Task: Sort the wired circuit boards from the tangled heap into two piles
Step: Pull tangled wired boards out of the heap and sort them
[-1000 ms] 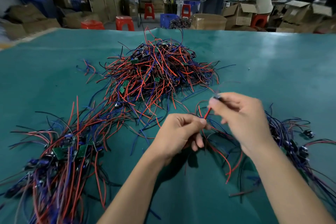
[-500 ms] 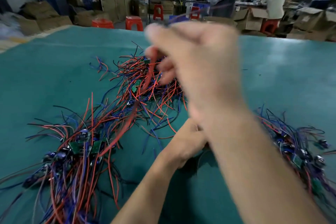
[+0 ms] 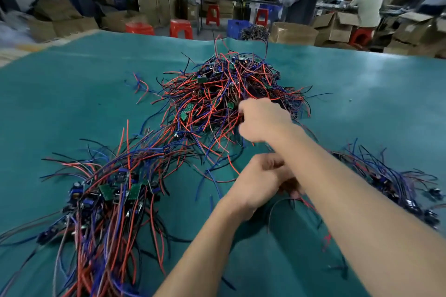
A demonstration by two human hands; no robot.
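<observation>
- The right hand (image 3: 264, 120) reaches into the near edge of the tangled heap (image 3: 231, 94) in the middle of the green table (image 3: 72, 94), fingers curled among the wires; whether it grips one I cannot tell
- The left hand (image 3: 261, 182) pinches wires low by the right forearm
- Risk: a snagged lead may drag neighbouring boards out, muddling the left pile (image 3: 106, 198) or right pile (image 3: 395, 183)
- Half a second ago the right hand was raised close to the camera; now it is down at the heap
</observation>
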